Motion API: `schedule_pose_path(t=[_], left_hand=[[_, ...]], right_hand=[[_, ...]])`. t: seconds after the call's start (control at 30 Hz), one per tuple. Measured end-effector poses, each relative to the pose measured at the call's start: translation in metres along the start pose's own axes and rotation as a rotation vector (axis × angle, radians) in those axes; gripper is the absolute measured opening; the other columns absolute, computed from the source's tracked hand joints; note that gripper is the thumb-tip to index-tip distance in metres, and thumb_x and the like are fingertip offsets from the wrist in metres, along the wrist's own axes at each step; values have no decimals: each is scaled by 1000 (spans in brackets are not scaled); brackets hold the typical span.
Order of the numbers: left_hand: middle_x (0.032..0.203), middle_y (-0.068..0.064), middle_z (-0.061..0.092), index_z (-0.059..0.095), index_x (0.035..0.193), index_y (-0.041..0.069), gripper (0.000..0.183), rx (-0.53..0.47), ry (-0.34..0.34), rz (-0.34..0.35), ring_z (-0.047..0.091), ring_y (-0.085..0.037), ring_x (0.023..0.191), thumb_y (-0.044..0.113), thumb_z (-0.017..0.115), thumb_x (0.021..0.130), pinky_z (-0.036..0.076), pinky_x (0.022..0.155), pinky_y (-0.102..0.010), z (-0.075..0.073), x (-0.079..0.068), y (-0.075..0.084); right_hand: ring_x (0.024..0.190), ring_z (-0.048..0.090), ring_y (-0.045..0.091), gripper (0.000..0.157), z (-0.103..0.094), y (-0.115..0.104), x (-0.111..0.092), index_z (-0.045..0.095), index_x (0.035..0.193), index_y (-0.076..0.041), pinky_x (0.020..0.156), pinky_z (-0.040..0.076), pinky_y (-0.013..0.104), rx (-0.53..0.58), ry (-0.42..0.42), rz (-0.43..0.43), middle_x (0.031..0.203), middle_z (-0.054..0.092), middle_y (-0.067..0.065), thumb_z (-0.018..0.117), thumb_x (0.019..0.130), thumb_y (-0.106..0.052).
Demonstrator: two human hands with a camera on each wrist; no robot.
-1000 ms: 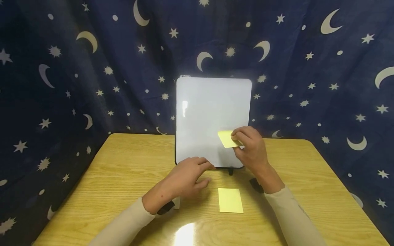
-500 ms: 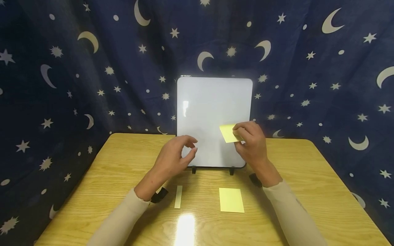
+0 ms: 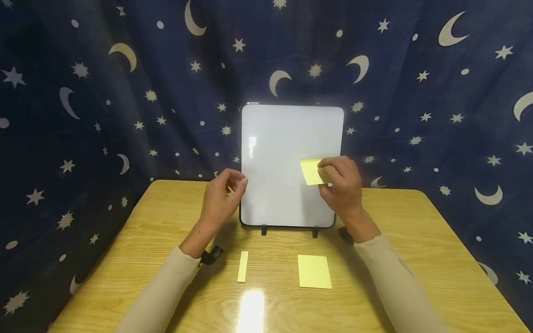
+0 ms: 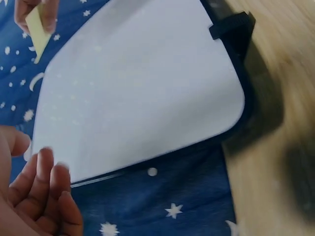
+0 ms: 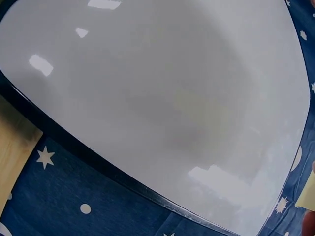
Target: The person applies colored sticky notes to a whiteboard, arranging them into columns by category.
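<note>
My right hand [image 3: 344,189] pinches a yellow sticky note [image 3: 310,172] by its right side, in front of the lower right part of an upright whiteboard [image 3: 287,134]. Whether the note touches the board I cannot tell from the head view. A corner of this sticky note [image 5: 307,194] shows at the right edge of the right wrist view. Beside the board's left edge, my left hand [image 3: 218,199] is raised with fingers loosely bent. Nothing lies between its fingers [image 4: 44,167] in the left wrist view.
On the wooden table [image 3: 166,217] lie a yellow paper square [image 3: 314,272] and a narrow pale yellow strip [image 3: 243,267], both in front of the board. Black feet [image 3: 264,230] prop the board's lower edge. A dark blue curtain [image 3: 200,92] with moons and stars hangs behind.
My left hand has moved left and up, from the board's bottom edge to beside its left edge, uncovering the strip. The right hand has risen slightly with the sticky note.
</note>
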State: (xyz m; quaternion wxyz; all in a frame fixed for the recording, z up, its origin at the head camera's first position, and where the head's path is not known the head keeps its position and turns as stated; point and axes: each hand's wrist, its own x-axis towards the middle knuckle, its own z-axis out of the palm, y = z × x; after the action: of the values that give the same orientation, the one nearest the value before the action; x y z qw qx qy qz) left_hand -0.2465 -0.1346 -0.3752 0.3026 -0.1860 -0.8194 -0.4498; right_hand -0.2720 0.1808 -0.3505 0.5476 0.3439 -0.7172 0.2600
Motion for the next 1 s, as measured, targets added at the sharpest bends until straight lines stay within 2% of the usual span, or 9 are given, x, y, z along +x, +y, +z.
schedule_pose_path(t=[0.17,0.27,0.5,0.53,0.73,0.77,1.0], left_hand=[[92,-7,67,68,116,4,23,-35,72,-102,62,-20,80,19,74,100,45,70,-26,3,1,-14],[101,-11,67,66,123,2,28,-75,87,-164,64,-24,91,18,73,101,46,75,-29,4,2,-19],[123,-13,69,63,140,5,38,-212,6,-301,68,-29,116,22,66,106,53,97,-44,8,0,-26],[125,-16,68,62,141,4,38,-231,-8,-323,67,-31,117,20,65,107,52,99,-46,7,0,-22],[125,-19,66,62,144,6,37,-296,-50,-357,69,-33,115,14,61,108,53,91,-23,12,-1,-28],[125,-18,66,62,144,7,37,-301,-51,-351,69,-31,113,14,61,108,54,88,-20,15,-2,-34],[128,-20,65,61,145,5,37,-306,-71,-371,69,-34,112,8,58,108,53,84,-18,19,-3,-36]], right_hand=[[84,63,42,20,3,4,3,68,83,4,75,47,53,-20,14,8,93,72,17,56,72,16],[86,64,42,20,5,6,5,69,82,4,76,48,53,-31,42,16,94,73,17,56,73,16],[84,66,40,23,12,7,8,73,81,4,72,48,53,-54,131,-12,92,76,14,56,73,18],[83,66,40,24,13,8,9,73,82,4,71,47,53,-56,140,-17,92,77,14,56,73,18],[83,66,39,20,21,9,14,74,81,4,71,48,54,-83,160,-25,92,77,13,59,75,16],[83,66,38,20,22,9,14,74,81,3,71,48,54,-91,161,-26,92,77,13,59,76,16],[83,65,38,21,29,11,21,72,80,3,70,48,53,-154,160,-38,92,76,12,58,72,17]])
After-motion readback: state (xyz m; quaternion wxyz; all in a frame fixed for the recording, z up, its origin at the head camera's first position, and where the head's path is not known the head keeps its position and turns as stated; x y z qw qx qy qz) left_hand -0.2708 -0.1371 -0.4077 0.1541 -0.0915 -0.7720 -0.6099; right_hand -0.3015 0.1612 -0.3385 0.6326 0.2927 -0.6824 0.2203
